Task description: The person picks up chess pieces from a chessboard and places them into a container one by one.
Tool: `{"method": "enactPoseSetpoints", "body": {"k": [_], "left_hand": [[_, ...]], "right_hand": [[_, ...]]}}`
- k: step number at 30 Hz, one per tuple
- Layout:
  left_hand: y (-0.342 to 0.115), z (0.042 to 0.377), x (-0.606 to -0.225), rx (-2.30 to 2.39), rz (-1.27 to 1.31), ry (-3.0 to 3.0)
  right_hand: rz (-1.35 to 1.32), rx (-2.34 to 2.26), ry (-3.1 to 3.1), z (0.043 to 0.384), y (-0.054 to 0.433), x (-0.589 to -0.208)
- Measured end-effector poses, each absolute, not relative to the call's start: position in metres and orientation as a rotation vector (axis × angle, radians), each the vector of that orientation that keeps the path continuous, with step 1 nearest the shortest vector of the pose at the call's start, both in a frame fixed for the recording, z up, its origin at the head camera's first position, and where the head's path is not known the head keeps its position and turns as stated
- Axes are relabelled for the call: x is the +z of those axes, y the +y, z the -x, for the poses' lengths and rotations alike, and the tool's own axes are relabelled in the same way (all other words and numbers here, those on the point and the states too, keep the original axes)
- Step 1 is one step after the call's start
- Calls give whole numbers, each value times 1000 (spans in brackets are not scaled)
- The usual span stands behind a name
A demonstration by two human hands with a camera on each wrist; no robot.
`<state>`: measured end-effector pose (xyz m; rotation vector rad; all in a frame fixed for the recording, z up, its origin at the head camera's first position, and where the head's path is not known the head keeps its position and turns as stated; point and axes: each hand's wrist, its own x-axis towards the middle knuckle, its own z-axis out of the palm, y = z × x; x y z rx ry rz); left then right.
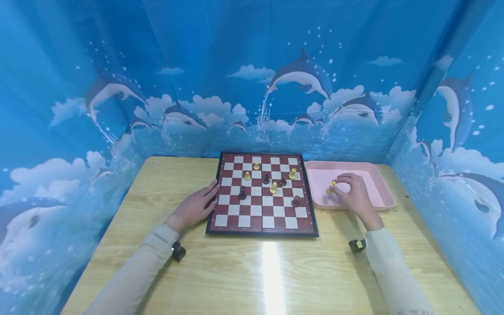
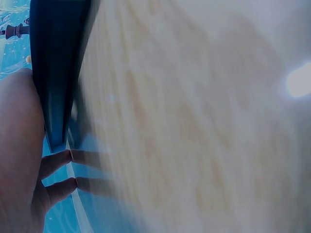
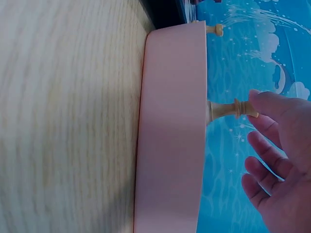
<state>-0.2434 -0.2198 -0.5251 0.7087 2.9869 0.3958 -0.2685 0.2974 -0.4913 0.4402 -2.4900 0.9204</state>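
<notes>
My right hand pinches a pale yellow chess piece by its top between thumb and index finger, over the left part of the pink tray. In the right wrist view this chess piece has a collar and a flared head, and the tray wall hides its base. My left hand rests at the left edge of the red-and-white chessboard, fingers extended along its dark frame. Several pieces stand on the board, among them a dark piece nearest the left hand and a yellow piece near the middle.
The tray stands against the board's right edge. Both lie on a light wooden table, near its back edge. A blue curtain with dolphins rises behind and at both sides. Another yellow piece stands near the board's right edge.
</notes>
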Motion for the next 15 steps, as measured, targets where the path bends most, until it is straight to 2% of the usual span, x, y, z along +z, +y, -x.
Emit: {"method": "enactPoseSetpoints", "body": {"k": [15], "left_hand": [[-218,241,-523,397,-689,2982]], "right_hand": [[-460,867,-2654,284,307,-495]]}}
